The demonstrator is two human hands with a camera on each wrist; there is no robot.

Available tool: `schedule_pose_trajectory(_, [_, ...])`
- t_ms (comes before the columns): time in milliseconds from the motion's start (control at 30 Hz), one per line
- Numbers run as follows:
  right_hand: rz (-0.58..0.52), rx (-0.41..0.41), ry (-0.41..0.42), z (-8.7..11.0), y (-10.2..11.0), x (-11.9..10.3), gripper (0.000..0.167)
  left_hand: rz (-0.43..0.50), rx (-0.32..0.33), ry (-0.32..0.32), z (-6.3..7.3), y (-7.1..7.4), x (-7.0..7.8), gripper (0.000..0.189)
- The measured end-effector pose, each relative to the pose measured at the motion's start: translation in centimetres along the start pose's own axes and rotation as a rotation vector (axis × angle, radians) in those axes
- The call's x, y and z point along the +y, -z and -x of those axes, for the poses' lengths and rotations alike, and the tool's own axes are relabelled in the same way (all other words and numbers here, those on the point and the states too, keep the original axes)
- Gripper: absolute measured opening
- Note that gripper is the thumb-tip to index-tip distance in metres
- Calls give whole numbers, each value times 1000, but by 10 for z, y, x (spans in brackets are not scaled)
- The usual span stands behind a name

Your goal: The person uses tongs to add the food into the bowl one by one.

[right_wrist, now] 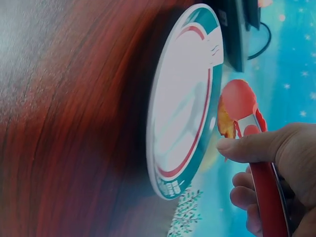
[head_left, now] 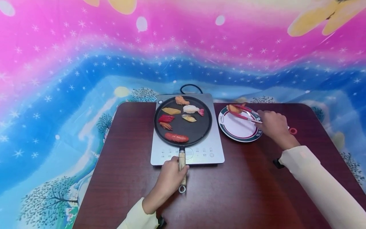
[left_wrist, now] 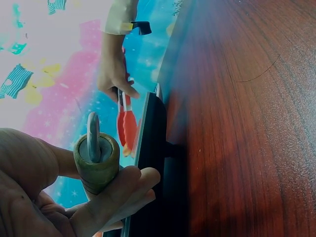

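In the head view my left hand (head_left: 168,176) grips the wooden handle (head_left: 182,159) of a flat black frying pan (head_left: 197,132); the ring at the handle's end shows close up in the left wrist view. My right hand (head_left: 273,125) holds red-tipped tongs (head_left: 248,118). Their tips pinch a golden-brown piece of food (head_left: 234,109) above the far side of a white plate (head_left: 241,138) with a green rim. Inside the pan lie a red sausage (head_left: 176,137), a fried drumstick (head_left: 181,100), a shrimp on rice (head_left: 191,109), a yellow slice (head_left: 171,111) and several other pieces.
Under the pan is a silver induction cooker (head_left: 160,152), its black cable (head_left: 191,85) looping behind. Everything stands on a dark red wooden table (head_left: 234,187). A colourful patterned cloth (head_left: 183,60) hangs behind the table.
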State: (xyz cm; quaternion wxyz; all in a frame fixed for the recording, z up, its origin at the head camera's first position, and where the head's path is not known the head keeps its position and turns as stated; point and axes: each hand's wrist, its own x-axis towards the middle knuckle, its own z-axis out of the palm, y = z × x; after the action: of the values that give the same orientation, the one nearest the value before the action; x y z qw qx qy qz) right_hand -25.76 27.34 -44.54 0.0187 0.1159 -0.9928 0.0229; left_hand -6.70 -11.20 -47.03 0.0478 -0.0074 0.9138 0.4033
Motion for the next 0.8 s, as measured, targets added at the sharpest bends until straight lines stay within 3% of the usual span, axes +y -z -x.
schedule_pose_trajectory(567, [-54,114,89,14,21,-27,59,8,-12,17,0,-1,0,38])
schedule_pose_trajectory(800, [-66,117,105,20,29,-38,60,-2,-3,14,0,-1,0,38])
